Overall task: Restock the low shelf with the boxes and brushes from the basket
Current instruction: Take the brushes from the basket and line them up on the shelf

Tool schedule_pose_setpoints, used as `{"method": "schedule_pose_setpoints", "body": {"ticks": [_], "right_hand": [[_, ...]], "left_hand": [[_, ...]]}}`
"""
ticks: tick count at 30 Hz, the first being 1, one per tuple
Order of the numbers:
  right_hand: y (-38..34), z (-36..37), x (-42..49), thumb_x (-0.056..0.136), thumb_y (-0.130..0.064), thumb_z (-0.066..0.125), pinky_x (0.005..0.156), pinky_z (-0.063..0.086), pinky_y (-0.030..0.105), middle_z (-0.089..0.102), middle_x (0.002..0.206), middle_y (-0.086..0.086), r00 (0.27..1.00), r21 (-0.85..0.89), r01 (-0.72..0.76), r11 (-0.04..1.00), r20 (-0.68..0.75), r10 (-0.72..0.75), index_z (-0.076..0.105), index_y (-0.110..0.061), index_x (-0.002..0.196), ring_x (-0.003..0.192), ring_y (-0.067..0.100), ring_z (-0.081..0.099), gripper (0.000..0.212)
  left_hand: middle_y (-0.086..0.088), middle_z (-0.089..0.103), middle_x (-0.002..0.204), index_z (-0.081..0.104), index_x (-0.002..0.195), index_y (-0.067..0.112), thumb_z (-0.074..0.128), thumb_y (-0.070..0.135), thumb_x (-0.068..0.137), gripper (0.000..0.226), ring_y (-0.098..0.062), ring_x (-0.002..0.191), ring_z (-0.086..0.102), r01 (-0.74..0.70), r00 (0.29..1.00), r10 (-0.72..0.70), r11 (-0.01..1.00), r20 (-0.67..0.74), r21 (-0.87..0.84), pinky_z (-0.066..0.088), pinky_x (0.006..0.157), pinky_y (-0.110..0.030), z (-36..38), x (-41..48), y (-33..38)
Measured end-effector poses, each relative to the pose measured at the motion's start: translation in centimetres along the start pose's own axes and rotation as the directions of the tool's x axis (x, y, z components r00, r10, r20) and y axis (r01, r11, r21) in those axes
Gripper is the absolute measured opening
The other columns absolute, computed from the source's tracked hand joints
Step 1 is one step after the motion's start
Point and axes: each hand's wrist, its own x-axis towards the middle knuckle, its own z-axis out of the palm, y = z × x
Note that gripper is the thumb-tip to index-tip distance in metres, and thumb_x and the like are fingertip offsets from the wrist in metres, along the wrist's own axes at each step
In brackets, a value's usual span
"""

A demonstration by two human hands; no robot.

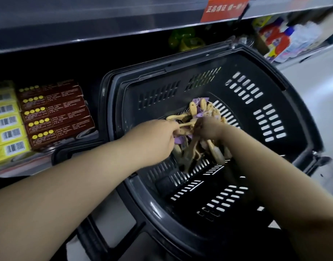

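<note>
A black plastic basket (pixel 265 117) stands on the floor against the low shelf (pixel 20 166). Inside it lies a heap of wooden brushes (pixel 197 147) with purple tags. My left hand (pixel 158 138) reaches in from the left and its fingers are curled round brush handles in the heap. My right hand (pixel 209 129) comes in from the right and grips more of the brushes at the top of the same pile. Stacked dark red boxes (pixel 56 113) and yellow boxes (pixel 7 121) lie on the low shelf to the left of the basket.
A shelf board with a red price sign (pixel 226 8) hangs overhead. Bottles and packs (pixel 286 38) fill the low shelf at the far right. Green and yellow items (pixel 184 40) sit in the dark behind the basket. Grey floor shows around the basket.
</note>
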Motion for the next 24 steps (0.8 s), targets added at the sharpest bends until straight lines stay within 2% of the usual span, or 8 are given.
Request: {"method": "schedule_pose_setpoints", "body": {"ticks": [4, 8, 10, 12, 15, 18, 21, 24], "right_hand": [[-1.4, -3.3, -5.0, 0.091, -0.005, 0.055, 0.059, 0.056, 0.024, 0.064, 0.083, 0.01, 0.992, 0.43, 0.126, 0.894, -0.056, -0.113, 0.06, -0.007, 0.096, 0.064, 0.016, 0.063, 0.008], [-2.2, -4.1, -8.3, 0.088, 0.001, 0.056, 0.054, 0.057, 0.021, 0.066, 0.083, 0.015, 0.992, 0.735, 0.128, 0.666, -0.1, -0.08, 0.054, -0.008, 0.079, 0.057, 0.016, 0.066, 0.012], [-2.5, -4.2, -9.2, 0.086, 0.006, 0.054, 0.052, 0.056, 0.021, 0.066, 0.084, 0.016, 0.993, 0.863, 0.042, 0.504, 0.018, -0.113, 0.052, -0.007, 0.08, 0.059, 0.019, 0.069, 0.015], [-2.7, -3.4, -9.8, 0.079, 0.011, 0.055, 0.056, 0.058, 0.024, 0.065, 0.086, 0.017, 0.959, 0.905, -0.043, 0.424, 0.155, -0.235, 0.051, -0.006, 0.088, 0.066, 0.023, 0.071, 0.019], [-2.9, -1.0, -9.7, 0.072, 0.008, 0.061, 0.066, 0.058, 0.025, 0.065, 0.087, 0.011, 0.836, 0.85, -0.032, 0.525, 0.311, -0.452, 0.051, -0.006, 0.095, 0.073, 0.018, 0.07, 0.029], [-2.9, 0.1, -7.8, 0.081, 0.002, 0.062, 0.072, 0.058, 0.025, 0.072, 0.086, 0.006, 0.733, 0.781, 0.008, 0.625, 0.421, -0.535, 0.056, -0.008, 0.093, 0.079, 0.016, 0.07, 0.017], [-1.9, 0.5, -3.7, 0.094, -0.014, 0.053, 0.064, 0.057, 0.025, 0.072, 0.084, 0.004, 0.904, 0.553, 0.047, 0.832, 0.331, -0.271, 0.061, -0.013, 0.089, 0.072, 0.014, 0.069, 0.009], [0.7, 2.4, 1.1, 0.097, -0.02, 0.046, 0.057, 0.047, 0.026, 0.059, 0.085, 0.007, 0.978, 0.032, -0.004, 0.999, 0.21, -0.002, 0.055, -0.013, 0.094, 0.068, 0.019, 0.057, 0.011]], "left_hand": [[-0.002, 0.059, 0.115, 0.056, 0.114, 0.015, 0.038, 0.017, 0.097, 0.024, -0.022, 0.095, 0.06, 0.157, 0.985, -0.17, 0.941, -0.016, -0.298, 0.051, 0.085, -0.037, -0.2, 0.5, 0.6], [-0.005, 0.062, 0.081, 0.061, 0.093, 0.004, 0.035, 0.021, 0.101, 0.032, -0.011, 0.068, 0.058, 0.298, 0.943, -0.3, 0.578, 0.142, -0.76, 0.049, 0.059, -0.013, -0.9, 0.3, 1.1], [-0.007, 0.064, 0.087, 0.06, 0.101, 0.0, 0.033, 0.031, 0.102, 0.041, -0.013, 0.077, 0.06, 0.36, 0.924, -0.289, 0.447, 0.249, -0.819, 0.05, 0.07, -0.018, -0.9, 0.1, 1.4], [-0.009, 0.064, 0.097, 0.058, 0.103, 0.004, 0.036, 0.038, 0.1, 0.041, -0.021, 0.095, 0.06, 0.4, 0.909, -0.267, 0.349, 0.319, -0.847, 0.048, 0.088, -0.03, -0.5, 0.0, 1.6], [-0.011, 0.065, 0.102, 0.06, 0.104, 0.006, 0.046, 0.03, 0.098, 0.028, -0.025, 0.102, 0.06, 0.348, 0.903, -0.325, 0.168, 0.281, -0.922, 0.046, 0.098, -0.04, 0.4, 0.4, 2.0], [-0.019, 0.063, 0.106, 0.057, 0.111, -0.002, 0.048, 0.01, 0.096, 0.021, -0.027, 0.092, 0.061, 0.327, 0.87, -0.446, 0.208, 0.208, -0.922, 0.052, 0.082, -0.039, 1.2, 1.1, 1.5], [-0.014, 0.062, 0.103, 0.048, 0.112, 0.01, 0.042, 0.008, 0.098, 0.015, -0.024, 0.09, 0.06, 0.359, 0.863, -0.465, 0.288, 0.198, -0.888, 0.046, 0.065, -0.028, 1.5, 1.4, 0.9], [-0.008, 0.065, 0.088, 0.045, 0.108, 0.013, 0.038, 0.01, 0.1, 0.011, -0.018, 0.071, 0.061, 0.364, 0.87, -0.45, 0.306, 0.203, -0.88, 0.045, 0.061, -0.027, 1.4, 1.4, 0.6]]}}
